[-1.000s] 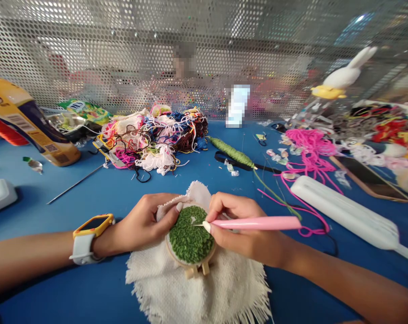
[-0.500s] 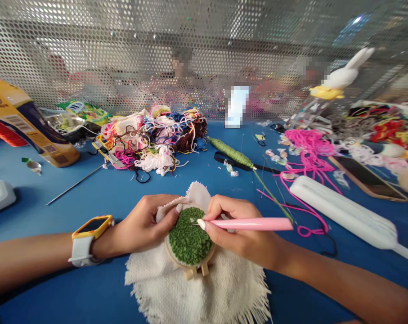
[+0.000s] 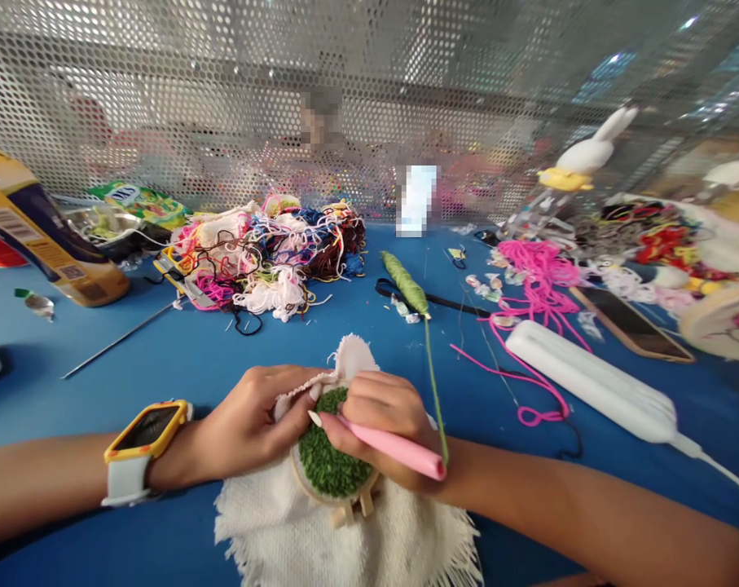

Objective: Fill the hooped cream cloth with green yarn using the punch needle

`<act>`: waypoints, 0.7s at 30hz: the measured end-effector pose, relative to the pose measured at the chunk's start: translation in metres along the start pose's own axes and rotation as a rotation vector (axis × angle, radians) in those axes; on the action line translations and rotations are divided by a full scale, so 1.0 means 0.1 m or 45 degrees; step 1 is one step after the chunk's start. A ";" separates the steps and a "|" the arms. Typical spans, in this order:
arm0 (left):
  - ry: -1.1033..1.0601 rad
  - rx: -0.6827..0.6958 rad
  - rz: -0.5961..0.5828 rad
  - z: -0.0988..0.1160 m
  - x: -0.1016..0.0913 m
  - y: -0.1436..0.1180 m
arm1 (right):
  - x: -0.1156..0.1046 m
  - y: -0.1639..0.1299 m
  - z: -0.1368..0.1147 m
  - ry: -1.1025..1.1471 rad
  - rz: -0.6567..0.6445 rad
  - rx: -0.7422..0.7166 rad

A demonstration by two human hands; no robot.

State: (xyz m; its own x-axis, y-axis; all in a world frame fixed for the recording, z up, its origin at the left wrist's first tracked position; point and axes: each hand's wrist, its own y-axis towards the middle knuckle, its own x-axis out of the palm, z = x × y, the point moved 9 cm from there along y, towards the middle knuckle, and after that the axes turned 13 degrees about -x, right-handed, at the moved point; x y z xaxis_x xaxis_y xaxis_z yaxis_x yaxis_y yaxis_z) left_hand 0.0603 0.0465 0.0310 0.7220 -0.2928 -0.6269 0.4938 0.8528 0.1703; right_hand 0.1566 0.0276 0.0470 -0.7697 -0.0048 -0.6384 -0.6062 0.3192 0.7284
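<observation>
My left hand grips the edge of a small wooden embroidery hoop, thumb on top and the other fingers mostly hidden by cloth. Cream fringed fabric is stretched in it and drapes toward me. Dense green loops cover most of the hoop's inside. My right hand is closed round a pink punch needle, its back end slanting down to the right; the tip is hidden behind my fingers. A green strand runs from the handle's end up to a wound bundle of green yarn.
A heap of mixed yarn lies beyond my hands, with a metal rod to its left. Farther left leans a yellow bottle. On the right are pink yarn, a white power strip and a phone. Perforated metal stands behind.
My right hand has turned over the hoop, swinging the punch needle's back end down and toward me. The green bundle has pivoted more upright. The view has shifted slightly right.
</observation>
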 end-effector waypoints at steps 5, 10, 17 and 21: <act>-0.043 -0.102 -0.074 -0.07 0.03 0.05 | 0.01 -0.01 0.09 0.278 -0.110 0.087; -0.082 -0.212 -0.067 -0.21 0.01 0.07 | 0.00 -0.06 0.06 0.389 -0.264 -0.003; -0.136 -0.196 -0.111 -0.17 0.03 0.08 | -0.09 -0.08 0.15 0.299 -0.114 0.161; -0.148 -0.203 -0.082 -0.16 0.00 0.08 | -0.16 -0.06 0.14 0.314 -0.069 0.199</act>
State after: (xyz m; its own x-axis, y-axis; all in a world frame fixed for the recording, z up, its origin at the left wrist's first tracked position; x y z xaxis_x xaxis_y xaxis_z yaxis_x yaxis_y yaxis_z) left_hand 0.0563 0.0606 0.0203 0.7472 -0.3890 -0.5389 0.4644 0.8856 0.0046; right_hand 0.1758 0.0394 0.0492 -0.7741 -0.2502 -0.5815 -0.6243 0.4540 0.6357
